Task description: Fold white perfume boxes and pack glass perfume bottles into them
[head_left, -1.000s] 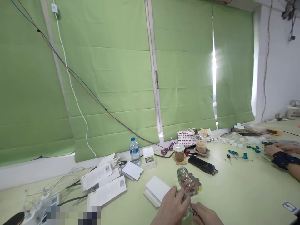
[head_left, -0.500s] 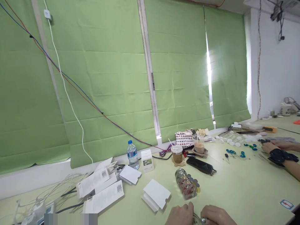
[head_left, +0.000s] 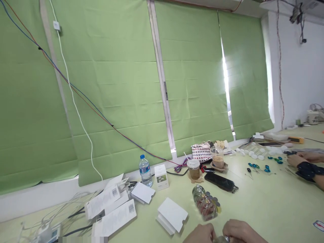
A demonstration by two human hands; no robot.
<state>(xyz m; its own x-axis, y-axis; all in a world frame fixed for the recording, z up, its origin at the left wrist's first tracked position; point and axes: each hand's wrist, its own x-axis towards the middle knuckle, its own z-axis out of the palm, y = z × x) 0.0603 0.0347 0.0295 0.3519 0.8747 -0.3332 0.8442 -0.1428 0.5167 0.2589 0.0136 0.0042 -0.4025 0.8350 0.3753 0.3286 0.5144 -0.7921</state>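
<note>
At the bottom edge of the view, my left hand (head_left: 201, 233) and my right hand (head_left: 241, 231) are close together, fingers curled on a small clear, shiny round object (head_left: 221, 239) between them. Most of that object is cut off by the frame. Just beyond my hands lies a row of clear round containers (head_left: 204, 202), some with reddish contents, with several small grey and yellow discs (head_left: 214, 199) along its right side. White folded cards (head_left: 172, 214) rest to the left of my left hand.
A water bottle (head_left: 145, 171), small white box (head_left: 161, 177), drink cups (head_left: 194, 169) and black case (head_left: 221, 182) stand or lie further back. Papers (head_left: 115, 219) and cables (head_left: 48, 219) cover the left. Another person's hands (head_left: 296, 160) work at the right, near blue-green items (head_left: 267, 168).
The view has shifted slightly, so table items appear a little lower and further right. My hands sit lower in the frame, showing less of the clear object between them.
</note>
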